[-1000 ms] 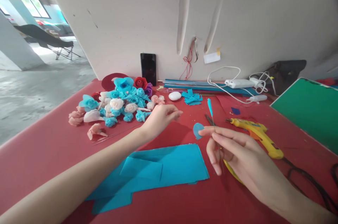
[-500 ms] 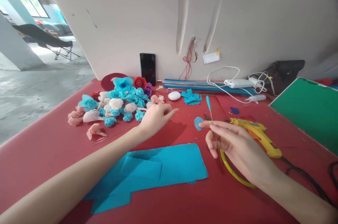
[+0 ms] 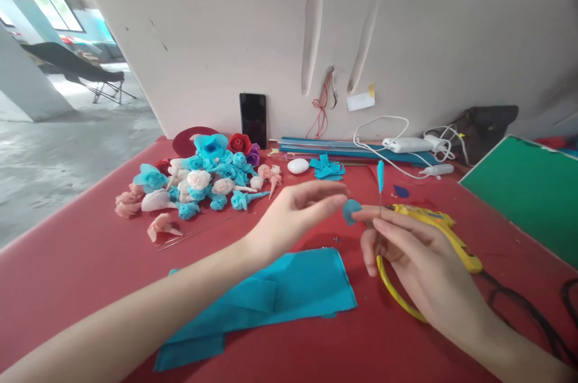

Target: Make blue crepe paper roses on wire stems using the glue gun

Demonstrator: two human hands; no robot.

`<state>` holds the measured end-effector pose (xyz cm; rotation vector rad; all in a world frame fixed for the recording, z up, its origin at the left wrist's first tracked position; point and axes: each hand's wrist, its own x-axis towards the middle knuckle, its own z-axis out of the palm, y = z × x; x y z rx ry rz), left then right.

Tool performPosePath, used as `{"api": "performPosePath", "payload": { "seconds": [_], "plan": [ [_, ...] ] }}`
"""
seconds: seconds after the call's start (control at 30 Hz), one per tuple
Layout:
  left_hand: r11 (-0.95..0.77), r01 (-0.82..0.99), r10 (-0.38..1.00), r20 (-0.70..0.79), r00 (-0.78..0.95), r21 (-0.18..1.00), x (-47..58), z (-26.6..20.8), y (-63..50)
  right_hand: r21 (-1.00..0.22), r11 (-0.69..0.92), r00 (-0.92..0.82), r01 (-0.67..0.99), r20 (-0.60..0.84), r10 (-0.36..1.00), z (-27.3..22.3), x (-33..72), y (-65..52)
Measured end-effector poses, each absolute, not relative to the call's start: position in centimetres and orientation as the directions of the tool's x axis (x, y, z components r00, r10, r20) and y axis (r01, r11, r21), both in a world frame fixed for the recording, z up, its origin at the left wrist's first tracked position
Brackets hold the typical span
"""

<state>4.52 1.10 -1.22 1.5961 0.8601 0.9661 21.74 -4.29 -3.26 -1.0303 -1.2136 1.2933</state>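
My right hand (image 3: 413,250) pinches a thin wire stem (image 3: 380,205) whose upper end is wrapped in blue paper (image 3: 380,176). At the tip of its index finger is a small round blue paper petal (image 3: 350,212). My left hand (image 3: 300,211) reaches over the table from the left, fingers stretched out and slightly parted. Its fingertips are just left of and above the petal; whether they touch it I cannot tell. Below both hands lie blue paper sheets (image 3: 311,283), partly covered by my left forearm.
Blue, white and pink paper flowers (image 3: 198,178) are heaped at left on the red table (image 3: 81,274). A yellow glue gun (image 3: 456,241) and a tool's curved yellow handle (image 3: 397,298) lie at right. Behind are blue paper strips (image 3: 327,167), a white egg-shaped object (image 3: 298,166) and a phone (image 3: 253,120).
My left hand has moved right from the flower pile to beside the petal, and its fingers have straightened. My right hand has shifted slightly right, and the wire stem now stands more upright.
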Motion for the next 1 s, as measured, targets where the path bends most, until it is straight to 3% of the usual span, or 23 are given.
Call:
{"api": "performPosePath", "payload": {
  "seconds": [0.27,0.53,0.7,1.0],
  "plan": [
    [-0.032,-0.133,0.883,0.090,0.461,0.991,5.5,-1.0,-1.1,-0.969,0.238,-0.090,0.062,0.232,0.968,-3.2,21.7,-5.0],
    [-0.118,-0.234,0.899,0.204,0.388,0.965,4.8,0.4,-1.9,-0.881,0.402,-0.172,0.249,0.368,0.914,-2.2,21.1,-5.3],
    [-0.102,-0.298,0.879,0.226,0.420,0.949,4.5,0.8,-2.4,-0.907,0.333,-0.207,0.257,0.285,0.936,-2.0,20.9,-5.4],
    [0.108,-0.413,0.863,0.122,0.491,0.904,4.6,0.9,-2.9,-0.900,0.310,-0.228,0.305,0.247,0.942,-2.4,21.1,-5.6]
  ]
}}
